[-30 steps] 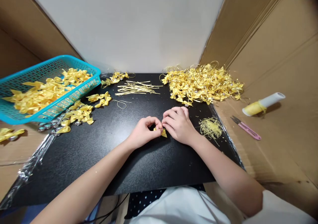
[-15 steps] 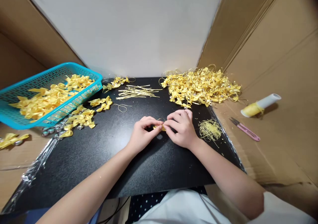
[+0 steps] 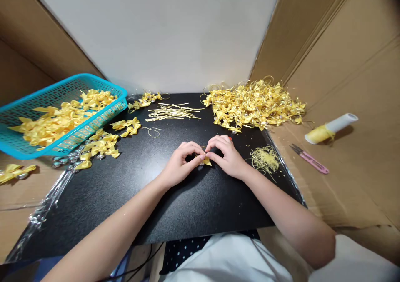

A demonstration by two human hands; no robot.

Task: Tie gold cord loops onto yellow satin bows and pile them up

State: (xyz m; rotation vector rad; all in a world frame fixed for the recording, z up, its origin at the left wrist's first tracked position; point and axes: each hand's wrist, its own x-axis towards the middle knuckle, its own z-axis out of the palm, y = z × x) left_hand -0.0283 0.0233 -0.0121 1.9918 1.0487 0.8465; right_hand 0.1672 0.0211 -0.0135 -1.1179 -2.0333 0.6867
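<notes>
On the black bench (image 3: pixel 162 219), the left hand (image 3: pixel 181 163) is pinching a yellow bow (image 3: pixel 207 161) between thumb and fingers, its grip narrow. The right hand (image 3: pixel 229 159) is meeting it at the bow's top, fingertips close together; whether that grip is holding anything, I cannot tell. Thread clippings (image 3: pixel 265 159) are lying to the right, pink-handled snips (image 3: pixel 311 159) resting beyond the bench's edge. At left, silver bells (image 3: pixel 70 159) and loose bows (image 3: pixel 103 145) are lying beside a blue basket (image 3: pixel 123 93). Farther back, gold strands (image 3: pixel 175 112) are lying near a heap of corded bows (image 3: pixel 256 105).
</notes>
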